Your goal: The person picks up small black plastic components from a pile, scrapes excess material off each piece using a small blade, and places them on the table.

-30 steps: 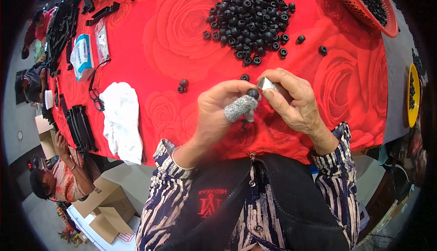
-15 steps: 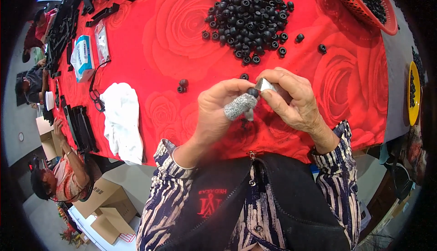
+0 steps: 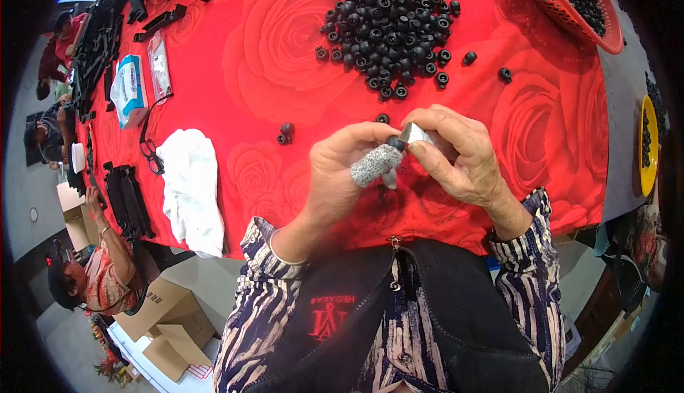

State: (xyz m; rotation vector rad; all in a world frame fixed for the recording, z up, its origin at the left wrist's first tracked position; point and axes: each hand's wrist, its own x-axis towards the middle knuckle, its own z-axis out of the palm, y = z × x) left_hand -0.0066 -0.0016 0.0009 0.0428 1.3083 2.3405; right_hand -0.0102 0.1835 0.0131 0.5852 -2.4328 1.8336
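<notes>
Black knob [image 3: 395,142], grasped by the left hand [image 3: 333,165], is at the metal blade [image 3: 415,134] pinched by the right hand [image 3: 459,154]; it seems unfinished. Whether the tabletop [image 3: 271,44] pile [image 3: 388,29] is done, I cannot tell.

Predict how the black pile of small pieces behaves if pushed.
The black pile would likely spread, not slide as one: its pieces look loose, and a stray piece lies nearby. Rounded sides suggest some may roll. Being small, each is probably light.
</notes>
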